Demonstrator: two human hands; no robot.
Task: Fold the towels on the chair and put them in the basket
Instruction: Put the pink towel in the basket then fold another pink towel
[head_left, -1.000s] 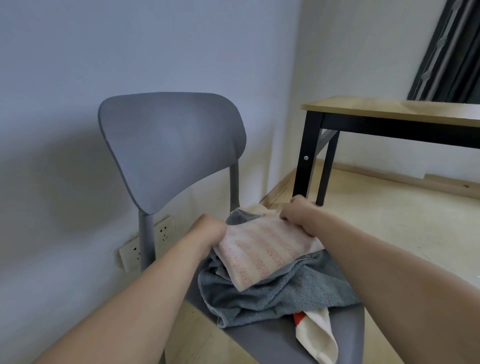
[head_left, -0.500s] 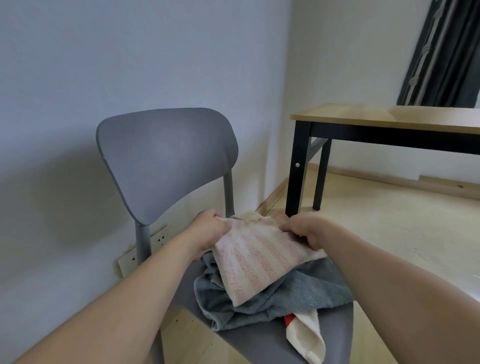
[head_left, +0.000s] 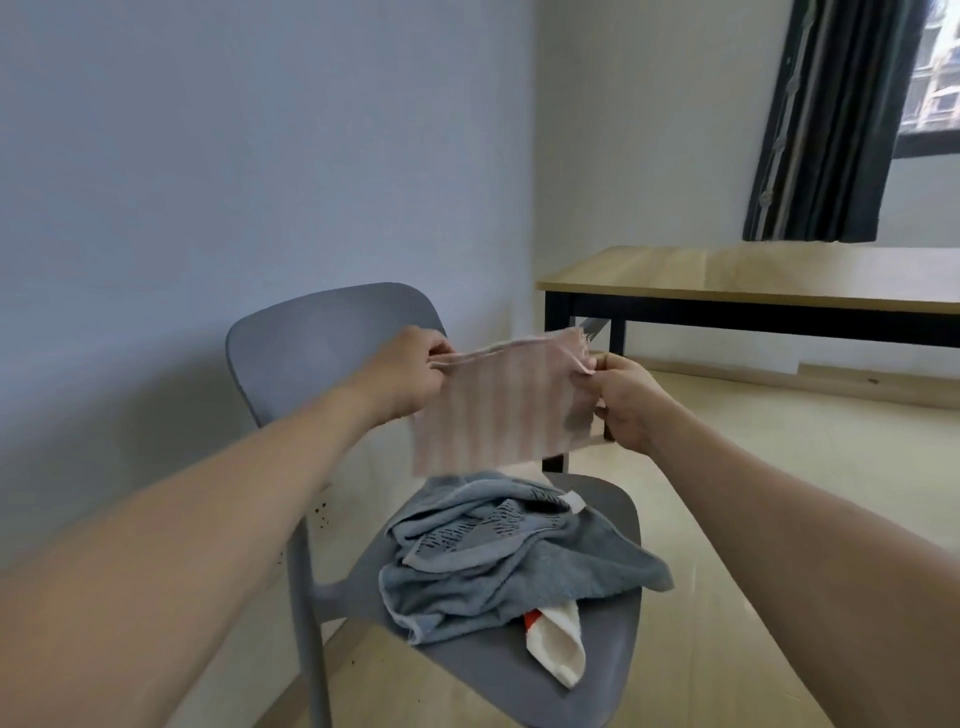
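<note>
A pale wall (head_left: 260, 156) runs along the left and meets a second wall at the corner, where a wooden-topped bench (head_left: 753, 280) with black legs stands under a dark curtain (head_left: 831, 119); the light floor (head_left: 779, 467) to the right of the chair lies open. The grey chair (head_left: 322, 338) stands close to the left wall, its seat edge jutting toward the camera. On the seat lies a crumpled grey-blue towel (head_left: 519, 566), one corner draping over the right rim, and a white towel with a red patch (head_left: 558, 644) pokes out from beneath it near the front edge. Both forearms reach forward, raised above the seat. The left hand (head_left: 410, 374) and right hand (head_left: 623, 400) each pinch a top corner of the pink striped towel (head_left: 501, 410) between thumb and fingers, holding it stretched and hanging free in front of the backrest, clear of the pile below.
</note>
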